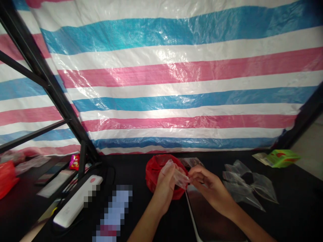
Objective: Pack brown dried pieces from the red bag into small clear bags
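In front of me a small clear plastic bag is held between my two hands. My left hand is closed around its left part, over a red plastic bag with its mouth open. At the other end, the fingertips of my right hand pinch the edge of the clear bag. Beneath my right forearm lies a dark flat panel with a pale rim. Just behind my right hand a packet with dark contents lies on the black table. What the red bag contains is mostly hidden by my left hand.
Several clear plastic bags lie to the right, with a green packet behind them. On the left are a white power strip and a blurred-out screen. Black metal frame bars and a striped plastic sheet bound the table.
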`<control>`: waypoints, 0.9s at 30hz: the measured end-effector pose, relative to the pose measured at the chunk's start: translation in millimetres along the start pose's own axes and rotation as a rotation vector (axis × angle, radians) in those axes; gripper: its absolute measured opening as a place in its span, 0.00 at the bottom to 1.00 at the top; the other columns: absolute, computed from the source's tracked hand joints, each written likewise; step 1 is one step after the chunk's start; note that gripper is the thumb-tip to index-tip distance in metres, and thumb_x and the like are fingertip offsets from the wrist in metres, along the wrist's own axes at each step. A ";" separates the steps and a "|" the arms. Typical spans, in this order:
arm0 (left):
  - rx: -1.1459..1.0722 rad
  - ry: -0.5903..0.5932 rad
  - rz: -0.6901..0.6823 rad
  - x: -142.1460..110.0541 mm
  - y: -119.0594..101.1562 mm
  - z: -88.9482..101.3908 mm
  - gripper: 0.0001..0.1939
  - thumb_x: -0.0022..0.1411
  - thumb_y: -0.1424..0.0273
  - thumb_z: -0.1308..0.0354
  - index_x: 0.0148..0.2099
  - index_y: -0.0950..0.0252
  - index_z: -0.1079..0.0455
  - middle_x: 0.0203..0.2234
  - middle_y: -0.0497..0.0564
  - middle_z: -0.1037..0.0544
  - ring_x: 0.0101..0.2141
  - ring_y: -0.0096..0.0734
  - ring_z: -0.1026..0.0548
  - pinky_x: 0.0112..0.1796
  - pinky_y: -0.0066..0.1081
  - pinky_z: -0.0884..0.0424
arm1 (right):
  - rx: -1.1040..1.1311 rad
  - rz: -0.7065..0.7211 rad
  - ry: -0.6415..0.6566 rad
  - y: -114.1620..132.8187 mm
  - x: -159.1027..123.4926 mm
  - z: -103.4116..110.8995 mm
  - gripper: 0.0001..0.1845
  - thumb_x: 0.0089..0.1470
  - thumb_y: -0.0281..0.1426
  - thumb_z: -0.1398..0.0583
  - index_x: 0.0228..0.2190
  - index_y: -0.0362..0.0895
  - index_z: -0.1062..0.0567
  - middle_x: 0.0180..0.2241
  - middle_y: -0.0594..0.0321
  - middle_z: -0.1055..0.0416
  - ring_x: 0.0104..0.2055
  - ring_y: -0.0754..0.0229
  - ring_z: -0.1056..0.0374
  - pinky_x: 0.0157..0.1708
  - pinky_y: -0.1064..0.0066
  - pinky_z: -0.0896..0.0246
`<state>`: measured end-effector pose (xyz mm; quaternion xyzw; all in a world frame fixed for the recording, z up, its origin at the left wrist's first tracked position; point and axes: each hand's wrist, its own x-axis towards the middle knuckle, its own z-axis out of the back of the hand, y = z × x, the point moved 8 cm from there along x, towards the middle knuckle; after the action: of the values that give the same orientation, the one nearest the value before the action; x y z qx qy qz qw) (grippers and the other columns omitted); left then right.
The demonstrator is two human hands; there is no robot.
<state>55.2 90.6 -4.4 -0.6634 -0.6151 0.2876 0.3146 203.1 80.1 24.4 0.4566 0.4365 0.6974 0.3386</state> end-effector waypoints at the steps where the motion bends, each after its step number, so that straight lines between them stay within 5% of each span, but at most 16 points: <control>1: -0.013 -0.005 -0.020 3.7 -6.9 4.5 0.21 0.58 0.52 0.31 0.36 0.64 0.31 0.24 0.46 0.27 0.28 0.30 0.27 0.33 0.28 0.31 | -0.096 0.048 -0.011 5.5 -0.3 1.6 0.06 0.68 0.36 0.39 0.41 0.48 0.24 0.38 0.62 0.24 0.41 0.58 0.26 0.44 0.67 0.31; 4: 0.247 -0.086 -0.180 11.2 -40.1 27.8 0.20 0.59 0.53 0.35 0.31 0.62 0.37 0.18 0.40 0.39 0.21 0.25 0.37 0.26 0.26 0.41 | -0.314 0.188 -0.026 24.2 3.6 0.8 0.07 0.69 0.33 0.43 0.41 0.49 0.23 0.41 0.61 0.24 0.44 0.57 0.27 0.47 0.66 0.32; 7: 0.908 -0.316 -0.324 7.3 -74.4 55.2 0.15 0.67 0.60 0.42 0.30 0.61 0.38 0.22 0.43 0.36 0.24 0.27 0.35 0.29 0.27 0.42 | -0.468 0.258 0.039 37.3 20.1 -15.0 0.10 0.69 0.30 0.44 0.44 0.50 0.23 0.44 0.60 0.23 0.49 0.55 0.28 0.52 0.63 0.34; 10: 1.440 -0.499 -0.290 1.8 -86.3 71.8 0.06 0.68 0.67 0.44 0.36 0.61 0.33 0.34 0.49 0.28 0.31 0.32 0.28 0.33 0.29 0.40 | -0.727 0.245 0.186 36.2 44.6 -40.6 0.13 0.66 0.29 0.41 0.49 0.49 0.22 0.48 0.57 0.22 0.52 0.50 0.30 0.56 0.57 0.38; 12: 1.593 -0.553 -0.214 1.2 -84.7 79.8 0.04 0.67 0.66 0.43 0.43 0.60 0.31 0.44 0.52 0.28 0.33 0.35 0.24 0.33 0.31 0.38 | -0.862 0.204 0.278 27.7 58.7 -52.8 0.14 0.63 0.30 0.38 0.49 0.48 0.21 0.48 0.55 0.21 0.52 0.47 0.31 0.56 0.53 0.40; 16: 1.591 -0.532 -0.211 4.4 -87.7 86.6 0.17 0.65 0.67 0.41 0.56 0.57 0.32 0.53 0.56 0.27 0.40 0.39 0.21 0.38 0.32 0.34 | -0.939 0.161 0.402 9.2 69.7 -63.0 0.12 0.58 0.28 0.36 0.44 0.48 0.18 0.46 0.56 0.20 0.54 0.44 0.33 0.58 0.51 0.44; 21: 1.420 -0.541 -0.116 3.2 -106.9 104.4 0.07 0.69 0.64 0.45 0.45 0.55 0.27 0.38 0.54 0.18 0.41 0.47 0.21 0.40 0.34 0.37 | -0.860 0.155 0.417 3.1 66.4 -65.7 0.13 0.56 0.25 0.37 0.42 0.51 0.20 0.47 0.61 0.21 0.56 0.46 0.36 0.58 0.53 0.48; 27: 1.387 -0.596 -0.041 -1.3 -103.5 116.7 0.09 0.70 0.62 0.47 0.47 0.59 0.31 0.41 0.59 0.19 0.44 0.50 0.21 0.42 0.36 0.36 | -0.830 0.138 0.483 2.6 64.2 -75.9 0.09 0.58 0.25 0.37 0.39 0.50 0.21 0.45 0.63 0.21 0.53 0.49 0.34 0.55 0.57 0.47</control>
<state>-100.3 101.5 1.1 -0.1956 -0.3645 0.7702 0.4855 109.4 112.3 33.4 0.1358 0.1566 0.9195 0.3340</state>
